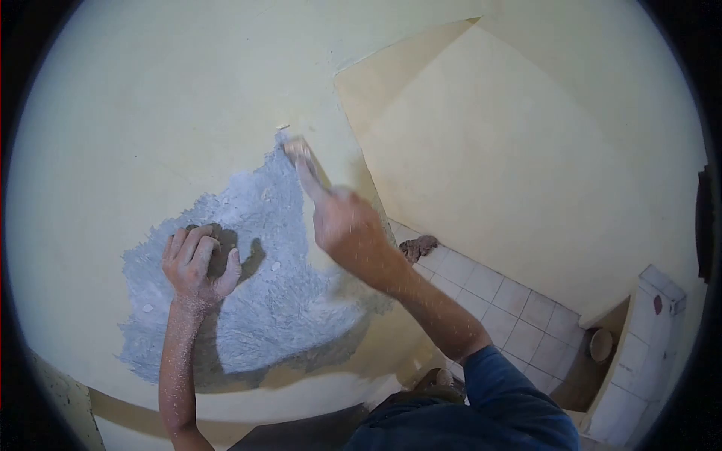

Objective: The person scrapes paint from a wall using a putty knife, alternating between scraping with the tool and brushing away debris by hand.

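My right hand (pixel 348 225) grips a scraper (pixel 298 147), with the index finger stretched along it. The tool is smeared by motion, and its handle is mostly hidden in my fist. Its edge meets the pale yellow wall (pixel 203 98) at the upper tip of a bare grey patch (pixel 278 301), where a small loose paint flake (pixel 283 126) shows just above. My left hand (pixel 197 263) rests against the patch on its left side, fingers a little bent, thumb apart, holding nothing. White dust covers both forearms.
A wall corner runs down to the right of the patch. Below lies a tiled floor (pixel 481 284) with a crumpled brown cloth (pixel 418 247) by the wall. At the lower right, a round container (pixel 600 345) stands beside a low tiled ledge (pixel 639 353).
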A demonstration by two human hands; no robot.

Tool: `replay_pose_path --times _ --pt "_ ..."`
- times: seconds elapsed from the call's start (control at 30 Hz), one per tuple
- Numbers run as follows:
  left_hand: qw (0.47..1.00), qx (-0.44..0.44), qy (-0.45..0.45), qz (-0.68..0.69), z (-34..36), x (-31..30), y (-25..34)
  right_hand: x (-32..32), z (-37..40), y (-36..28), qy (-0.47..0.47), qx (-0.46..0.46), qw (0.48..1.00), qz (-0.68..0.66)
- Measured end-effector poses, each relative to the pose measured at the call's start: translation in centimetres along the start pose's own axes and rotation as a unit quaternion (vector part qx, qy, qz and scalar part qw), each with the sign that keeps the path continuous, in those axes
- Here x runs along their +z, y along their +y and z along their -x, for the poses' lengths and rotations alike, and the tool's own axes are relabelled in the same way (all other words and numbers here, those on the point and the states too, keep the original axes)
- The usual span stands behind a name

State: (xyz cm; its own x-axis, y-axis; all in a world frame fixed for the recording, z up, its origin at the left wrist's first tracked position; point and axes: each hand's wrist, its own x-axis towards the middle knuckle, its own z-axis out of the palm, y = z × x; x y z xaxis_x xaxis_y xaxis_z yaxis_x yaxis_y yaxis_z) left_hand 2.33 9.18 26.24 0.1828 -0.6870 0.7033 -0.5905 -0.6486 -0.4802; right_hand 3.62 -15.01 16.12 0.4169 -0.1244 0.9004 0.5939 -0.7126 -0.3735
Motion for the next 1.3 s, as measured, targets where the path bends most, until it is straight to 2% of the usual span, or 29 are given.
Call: replay_pose_path --times 0.1,0.2,0.3,0.4,0.5,0.6,0.7,0.8,0.87,0.93,1.0,1.1,1.2,1.3 --pt "1.000 0.006 0.008 -0.007 -0.2 -0.1 -0.2 -0.6 0.6 -1.2 -0.043 0.054 0.997 -0.045" --pt "1.000 0.003 -0.005 -0.003 -0.2 -0.2 0.0 -0.7 -2.1 -0.8 0.041 -0.008 0.999 -0.014" --pt "1.000 -0.003 0.004 0.000 -0.3 0.2 -0.1 -0.4 0.2 -1.4 -0.010 -0.026 1.000 -0.001" --pt "1.000 0.001 0.005 -0.009 -0.3 -0.2 -0.2 -0.4 -0.5 -2.1 -0.001 0.001 1.000 -0.021" --pt "1.000 -0.010 0.000 -0.002 -0.3 0.0 0.0 -0.5 -1.0 -1.4 0.022 -0.046 0.999 0.005" --pt "1.000 -0.018 0.003 0.005 -0.3 -0.1 0.0 -0.9 0.5 -2.9 -0.101 0.062 0.993 -0.007" --pt "1.000 -0.017 0.004 -0.002 0.0 -0.1 -0.2 -0.6 -1.1 -2.3 -0.013 0.020 1.000 -0.019" --pt "1.000 -0.019 0.008 0.008 -0.2 0.0 0.0 0.0 -0.8 -1.9 0.015 -0.019 1.000 0.017" --pt "1.000 -0.014 0.019 0.018 -0.2 0.0 -0.3 -0.3 0.6 -2.7 -0.059 0.036 0.997 0.028" --pt "0.999 -0.025 0.025 0.020 -0.4 0.0 0.0 -0.3 0.3 -2.4 -0.052 0.022 0.997 0.049" --pt "0.999 -0.026 0.021 0.028 -0.5 -0.3 0.0 -0.1 -0.8 -1.5 0.033 -0.041 0.996 0.075" --pt "0.999 -0.021 0.018 0.043 -0.8 -0.3 -0.1 -1.2 -1.0 -2.4 -0.030 0.008 0.999 0.044" --pt "0.999 -0.015 0.027 0.036 -1.4 -0.1 -0.2 0.5 0.3 -2.2 -0.013 0.021 1.000 -0.007" --pt "0.999 -0.012 0.020 0.036 -1.3 0.0 -0.1 -2.2 -3.8 -3.3 -0.101 0.119 0.987 -0.046"
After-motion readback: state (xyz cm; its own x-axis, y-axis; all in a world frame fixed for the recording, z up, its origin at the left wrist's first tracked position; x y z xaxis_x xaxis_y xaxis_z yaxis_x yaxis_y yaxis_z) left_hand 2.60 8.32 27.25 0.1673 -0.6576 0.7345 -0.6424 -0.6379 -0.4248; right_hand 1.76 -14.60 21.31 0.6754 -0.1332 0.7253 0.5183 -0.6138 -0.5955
